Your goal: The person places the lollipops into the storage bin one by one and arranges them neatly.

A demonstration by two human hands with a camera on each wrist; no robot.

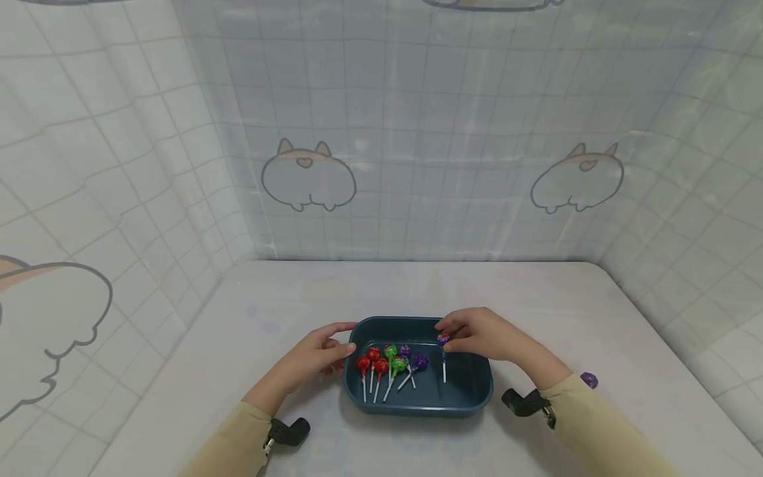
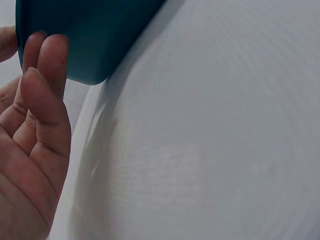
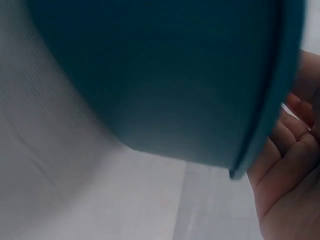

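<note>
A dark teal tray [image 1: 417,409] stands on the table in the head view. My left hand [image 1: 316,352] holds its left end, thumb over the rim and fingers against the outer wall; the left wrist view shows those fingers [image 2: 50,90] bent at the wall. Over the tray's right part, my right hand [image 1: 479,336] pinches a purple lollipop [image 1: 444,339] by its head, its white stick pointing down. Red lollipops [image 1: 380,366], green lollipops [image 1: 398,364] and purple lollipops [image 1: 420,362] lie in the tray's left half, sticks toward me. The right wrist view shows mostly the tray's outer wall [image 3: 175,100].
Another purple lollipop [image 1: 589,379] lies on the white table [image 1: 280,298] to the right, partly behind my right sleeve [image 1: 596,424]. Sheeting with a grid and cartoon animals [image 1: 308,179] hangs round the back and both sides.
</note>
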